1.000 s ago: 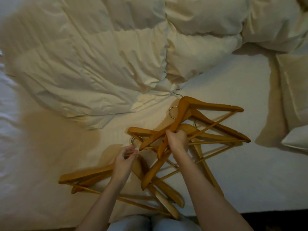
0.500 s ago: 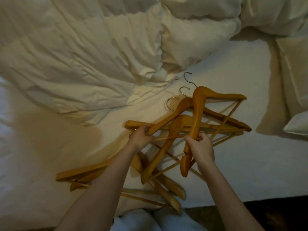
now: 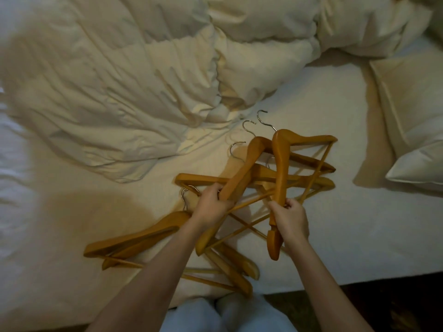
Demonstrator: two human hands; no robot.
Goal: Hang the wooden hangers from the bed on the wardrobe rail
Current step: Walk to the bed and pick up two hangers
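Both hands [image 3: 213, 204] [image 3: 291, 219] curled, gripping.

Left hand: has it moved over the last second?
Yes. The left hand went forward and right, past the lying hanger's hook, and now grips a raised hanger.

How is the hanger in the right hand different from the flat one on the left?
The orange-brown wooden hanger gripped by the right hand points away from the person; the leftmost wooden hanger lies sideways on the white sheet, unheld. Both have metal hooks.
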